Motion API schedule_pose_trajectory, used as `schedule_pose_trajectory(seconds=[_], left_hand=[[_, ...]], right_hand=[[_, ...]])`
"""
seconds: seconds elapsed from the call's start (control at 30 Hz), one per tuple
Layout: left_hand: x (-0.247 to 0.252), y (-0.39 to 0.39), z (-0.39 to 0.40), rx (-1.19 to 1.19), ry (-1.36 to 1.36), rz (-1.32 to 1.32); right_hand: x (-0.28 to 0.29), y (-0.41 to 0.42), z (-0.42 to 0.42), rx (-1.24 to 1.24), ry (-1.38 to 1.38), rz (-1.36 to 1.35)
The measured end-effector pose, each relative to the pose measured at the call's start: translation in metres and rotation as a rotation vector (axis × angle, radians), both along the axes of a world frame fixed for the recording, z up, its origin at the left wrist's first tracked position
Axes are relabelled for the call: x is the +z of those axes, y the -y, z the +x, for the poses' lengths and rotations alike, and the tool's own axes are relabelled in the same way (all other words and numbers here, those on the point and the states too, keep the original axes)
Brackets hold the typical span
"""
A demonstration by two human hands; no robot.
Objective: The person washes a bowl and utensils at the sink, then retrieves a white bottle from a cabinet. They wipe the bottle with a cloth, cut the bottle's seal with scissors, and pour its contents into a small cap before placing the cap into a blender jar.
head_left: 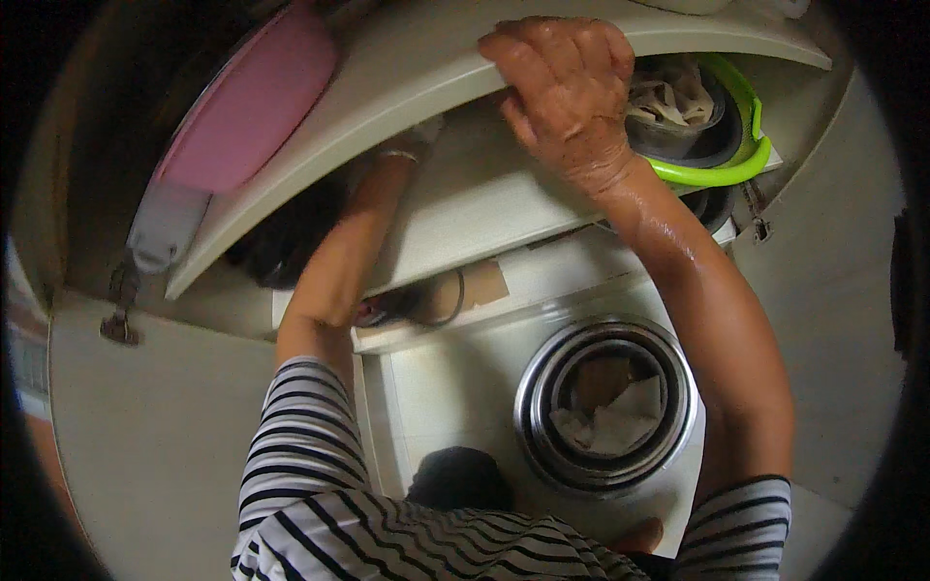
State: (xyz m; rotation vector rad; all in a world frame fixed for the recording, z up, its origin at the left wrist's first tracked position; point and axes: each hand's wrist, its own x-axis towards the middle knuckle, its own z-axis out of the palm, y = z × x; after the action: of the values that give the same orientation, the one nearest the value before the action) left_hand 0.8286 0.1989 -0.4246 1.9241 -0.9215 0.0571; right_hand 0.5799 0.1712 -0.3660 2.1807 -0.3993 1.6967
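My right hand (567,94) holds the front edge of the upper cabinet shelf (407,98), fingers over the top and thumb below; its skin looks wet. Beneath that shelf, my left hand (425,131) reaches deep into the cabinet above the lower shelf board (472,218). Blur and shade hide its fingers and anything in them. Beside my right wrist sits a bright green rimmed container (737,168) with a dark pot and a clear bowl in it. A crumpled beige cloth (679,98) fills the bowl. Something black and shiny (280,250) lies left of my left forearm.
A pink pan (254,109) with a pale handle stands on the upper shelf, left. Nested metal bowls (536,407) holding pale crumpled pieces rest on the floor. Cabinet doors stand open at left (167,414) and right (821,290). A brown cardboard-like piece (479,283) lies under the lower board.
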Motion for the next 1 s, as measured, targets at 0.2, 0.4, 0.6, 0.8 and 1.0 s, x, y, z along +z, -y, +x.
schedule_pose_trajectory(seconds=[0.2, 0.4, 0.6, 0.8, 1.0], left_hand=[[-0.023, -0.094, -0.074, -0.261, -0.157, -0.303], [0.005, -0.187, -0.166, -0.338, -0.306, -0.214], [0.001, -0.207, -0.208, -0.546, -0.569, -0.117], [-0.025, -0.204, -0.232, -0.698, -0.636, -0.061], [0.007, -0.223, -0.224, -0.769, -0.843, -0.07]], right_hand=[[-0.001, -0.002, -0.033, 0.139, -0.049, -0.064], [-0.09, -0.067, -0.167, 0.227, -0.405, 0.474], [-0.268, -0.149, -0.319, 0.072, -0.442, 1.739], [-0.32, -0.193, -0.334, -0.122, 0.297, 2.008], [-0.288, -0.197, -0.348, 0.153, 0.454, 2.541]])
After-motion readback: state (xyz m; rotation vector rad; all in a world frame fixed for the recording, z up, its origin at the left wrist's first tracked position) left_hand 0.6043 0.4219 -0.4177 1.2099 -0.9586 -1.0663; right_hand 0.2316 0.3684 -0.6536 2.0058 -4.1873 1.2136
